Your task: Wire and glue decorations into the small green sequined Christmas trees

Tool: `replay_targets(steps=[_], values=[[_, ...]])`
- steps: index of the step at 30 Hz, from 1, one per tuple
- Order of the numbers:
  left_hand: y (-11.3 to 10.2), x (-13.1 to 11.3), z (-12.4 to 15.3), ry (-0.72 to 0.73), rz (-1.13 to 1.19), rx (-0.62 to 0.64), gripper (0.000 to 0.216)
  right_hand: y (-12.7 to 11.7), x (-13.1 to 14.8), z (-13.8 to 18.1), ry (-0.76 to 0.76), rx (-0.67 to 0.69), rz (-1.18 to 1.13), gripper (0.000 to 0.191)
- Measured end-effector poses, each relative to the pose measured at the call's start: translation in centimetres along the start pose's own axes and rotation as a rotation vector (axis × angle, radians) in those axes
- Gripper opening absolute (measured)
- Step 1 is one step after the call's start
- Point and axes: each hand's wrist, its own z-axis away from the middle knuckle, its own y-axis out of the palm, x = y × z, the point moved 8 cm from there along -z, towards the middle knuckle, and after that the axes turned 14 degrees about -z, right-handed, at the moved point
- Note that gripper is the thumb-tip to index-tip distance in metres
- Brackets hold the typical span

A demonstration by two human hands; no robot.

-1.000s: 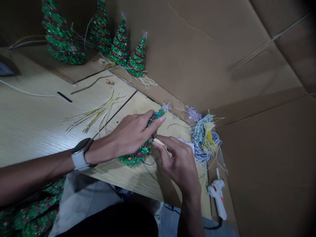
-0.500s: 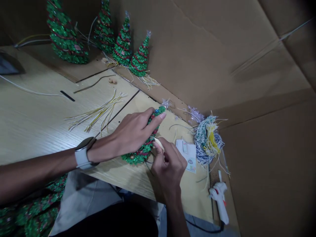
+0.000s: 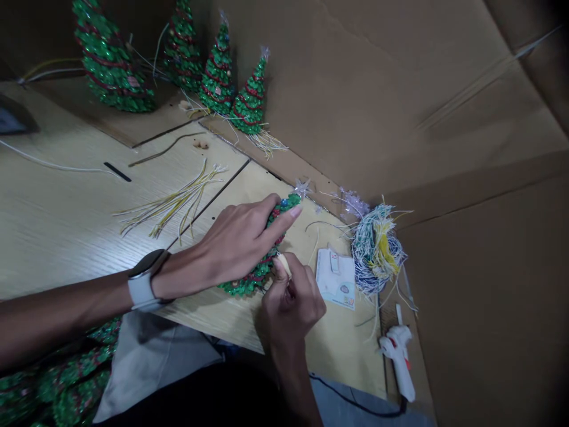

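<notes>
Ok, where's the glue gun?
Head view, lower right: the glue gun lies on the cardboard just right of the table edge, below the wire bundle.

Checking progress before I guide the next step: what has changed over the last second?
The right hand has moved left, closing into a tighter pinch on a pale stick at the tree, uncovering a printed card. The left hand still grips the tree; nothing was let go.
</notes>
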Motion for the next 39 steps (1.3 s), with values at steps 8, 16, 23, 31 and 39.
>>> replay_targets(steps=[8, 16, 23, 31, 39], values=[[-0.1, -0.1, -0.1, -0.001, -0.011, -0.003, 0.046, 0.2, 0.6, 0.3, -0.054, -0.057, 0.019, 0.027], [-0.1, 0.0, 0.0, -0.012, -0.028, 0.001, 0.049, 0.3, 0.5, 0.5, -0.049, -0.083, 0.016, 0.03], [-0.1, 0.2, -0.1, -0.032, -0.016, 0.009, 0.047, 0.4, 0.6, 0.6, -0.05, -0.093, 0.025, 0.029], [0.0, 0.2, -0.1, -0.024, -0.025, 0.005, 0.048, 0.4, 0.6, 0.5, -0.033, -0.112, 0.032, 0.023], [-0.2, 0.0, -0.2, 0.033, 0.007, -0.064, 0.044, -1.4, -0.4, -3.5, 0.119, 0.354, -0.051, 0.019]])
